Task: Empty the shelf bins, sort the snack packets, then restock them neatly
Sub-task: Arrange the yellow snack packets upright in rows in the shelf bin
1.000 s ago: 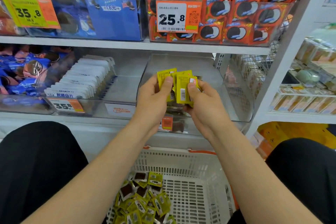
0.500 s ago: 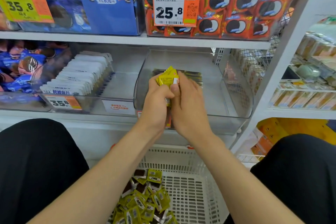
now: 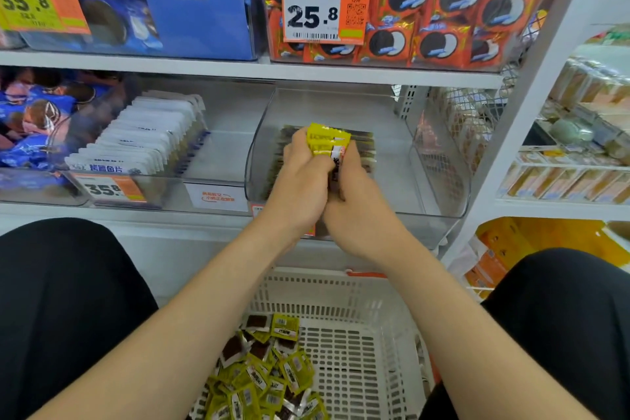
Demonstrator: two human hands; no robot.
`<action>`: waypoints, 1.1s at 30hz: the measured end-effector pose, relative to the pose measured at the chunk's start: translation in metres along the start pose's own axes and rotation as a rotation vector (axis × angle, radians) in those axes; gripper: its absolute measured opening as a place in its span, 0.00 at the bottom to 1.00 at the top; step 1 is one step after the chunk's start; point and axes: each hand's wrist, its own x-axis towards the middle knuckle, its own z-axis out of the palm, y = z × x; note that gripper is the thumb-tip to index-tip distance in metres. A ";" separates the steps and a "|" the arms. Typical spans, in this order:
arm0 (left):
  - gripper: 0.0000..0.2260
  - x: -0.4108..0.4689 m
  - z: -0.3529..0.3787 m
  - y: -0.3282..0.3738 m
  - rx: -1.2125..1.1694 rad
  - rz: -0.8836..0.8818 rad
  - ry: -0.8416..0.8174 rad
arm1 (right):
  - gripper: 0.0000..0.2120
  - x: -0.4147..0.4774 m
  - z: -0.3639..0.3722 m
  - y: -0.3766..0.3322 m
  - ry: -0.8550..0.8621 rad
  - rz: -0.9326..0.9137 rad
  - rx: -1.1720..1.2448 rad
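Observation:
My left hand (image 3: 301, 177) and my right hand (image 3: 358, 201) together grip a small stack of yellow snack packets (image 3: 326, 144), its top sticking out above the fingers. Both hands are inside the clear shelf bin (image 3: 439, 181) on the middle shelf. Behind the hands a row of dark packets (image 3: 364, 147) stands in the bin. Below, a white plastic basket (image 3: 354, 303) holds a heap of loose yellow and brown packets (image 3: 266, 375) in its left part.
A clear bin to the left holds white packets (image 3: 146, 140) in a row, with blue cookie packs (image 3: 34, 119) further left. The shelf above carries orange cookie packs (image 3: 443, 10) and a 25.8 price tag (image 3: 324, 10). My black-clad knees flank the basket.
The two hands came together, squaring the fanned yellow packets into one stack, and moved forward and down into the clear bin.

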 end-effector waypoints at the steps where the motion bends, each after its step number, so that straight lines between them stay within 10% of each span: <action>1: 0.16 0.003 -0.004 0.002 -0.010 -0.013 -0.005 | 0.38 0.000 -0.005 0.002 -0.032 -0.038 -0.010; 5: 0.11 0.015 -0.025 0.015 -0.275 -0.177 -0.141 | 0.49 -0.002 -0.042 0.005 0.050 -0.281 -0.341; 14: 0.13 0.032 -0.022 0.008 -0.210 -0.164 -0.417 | 0.17 0.020 -0.071 0.028 0.109 -0.634 -0.670; 21: 0.17 0.055 -0.012 -0.018 0.573 0.072 -0.032 | 0.12 0.044 -0.087 0.059 -0.036 -0.045 -0.738; 27: 0.24 0.066 -0.011 -0.044 1.160 0.003 -0.568 | 0.17 0.075 -0.077 0.083 -0.348 0.233 -0.790; 33: 0.26 0.068 -0.008 -0.044 1.250 -0.065 -0.634 | 0.18 0.088 -0.052 0.093 -0.276 0.285 -0.889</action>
